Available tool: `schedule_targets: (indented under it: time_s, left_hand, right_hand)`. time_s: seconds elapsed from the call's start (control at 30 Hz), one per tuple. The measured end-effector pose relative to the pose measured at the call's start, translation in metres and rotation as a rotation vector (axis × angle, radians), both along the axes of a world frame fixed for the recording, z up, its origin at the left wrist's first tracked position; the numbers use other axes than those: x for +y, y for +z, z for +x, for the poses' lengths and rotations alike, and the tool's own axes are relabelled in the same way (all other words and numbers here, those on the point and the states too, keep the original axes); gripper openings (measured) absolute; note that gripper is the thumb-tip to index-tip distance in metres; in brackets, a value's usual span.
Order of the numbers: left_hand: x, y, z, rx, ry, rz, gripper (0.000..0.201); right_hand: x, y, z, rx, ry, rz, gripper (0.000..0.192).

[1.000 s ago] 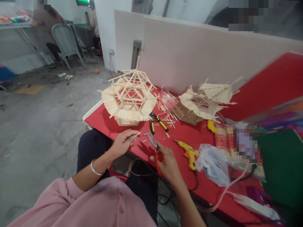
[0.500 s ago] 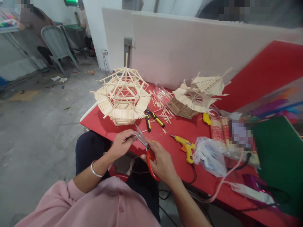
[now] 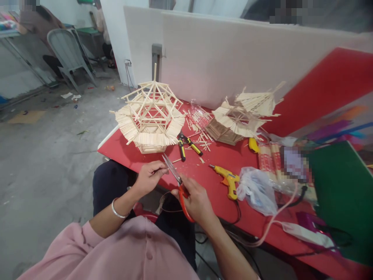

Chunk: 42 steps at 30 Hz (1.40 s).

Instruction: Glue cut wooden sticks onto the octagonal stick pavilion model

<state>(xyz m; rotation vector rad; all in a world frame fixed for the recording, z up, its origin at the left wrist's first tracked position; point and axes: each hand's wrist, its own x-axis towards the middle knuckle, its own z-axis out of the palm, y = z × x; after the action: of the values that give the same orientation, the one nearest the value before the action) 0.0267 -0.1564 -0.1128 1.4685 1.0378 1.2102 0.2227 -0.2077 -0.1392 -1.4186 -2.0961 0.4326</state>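
My right hand [image 3: 195, 198] is wrapped round the orange handles of a pair of scissors [image 3: 172, 169], whose blades point up and left and lie almost together. Beside the blade tips, my left hand [image 3: 151, 177] is closed in a pinch; whatever lies between its fingertips is too small to make out. A thin cord [image 3: 162, 206] loops below the hands, over my lap. Just beyond them stands a pavilion-like model of wooden sticks [image 3: 154, 116], with an open roof frame and a fringed lower roof. Yellow-and-black pliers [image 3: 189, 147] lie open to its right.
On the red table [image 3: 201, 177] are a second stick model [image 3: 233, 120], loose sticks [image 3: 199, 116], a yellow glue gun [image 3: 229, 181] and a plastic bag [image 3: 258, 190]. A green board [image 3: 338, 194] rests at the right. Behind rise pale panels [image 3: 233, 62]. A grey chair [image 3: 68, 52] and people are far left.
The scissor blades have come closer together and now sit slightly away from the left fingertips. The whole view has shifted a little. Both hands keep nearly the same place.
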Motion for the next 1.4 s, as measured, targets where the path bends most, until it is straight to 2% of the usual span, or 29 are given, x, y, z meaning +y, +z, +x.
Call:
schedule_targets:
  time_s: [0.3,0.57,0.7,0.87,1.0,1.1,1.2,1.33,1.4]
  left_hand:
    - [0.001,-0.002,-0.005,-0.02,-0.029,0.003,0.014]
    - [0.005,-0.007,-0.008,0.053,-0.076,0.067,0.022]
    - [0.005,-0.011,-0.01,0.067,-0.103,0.101,0.024]
    - [0.005,-0.017,-0.01,0.07,-0.11,0.083,0.024]
    - [0.006,-0.018,-0.011,0.066,-0.12,0.072,0.028]
    - [0.006,-0.016,-0.011,0.084,-0.148,0.052,0.029]
    - [0.004,-0.014,-0.01,0.05,-0.113,-0.052,0.025]
    - [0.002,-0.013,-0.007,-0.104,0.013,-0.225,0.023]
    - [0.003,-0.014,-0.005,-0.203,0.038,-0.277,0.023]
  right_hand:
    - [0.004,0.013,0.001,-0.088,0.014,-0.082,0.056]
    - [0.003,0.001,0.001,-0.008,0.02,-0.068,0.049]
    - [0.005,0.002,0.002,-0.027,0.037,-0.081,0.052]
    - [0.006,0.006,0.003,-0.13,0.012,-0.055,0.057]
    - [0.005,0.004,0.004,-0.105,0.025,-0.058,0.058]
    - [0.004,0.001,0.003,-0.045,0.028,-0.101,0.052]
    - [0.007,-0.003,0.003,-0.051,-0.054,-0.166,0.045]
    - [0.018,-0.012,0.004,-0.379,-0.26,-0.208,0.048]
    - [0.022,-0.018,0.007,-0.461,-0.286,-0.198,0.048]
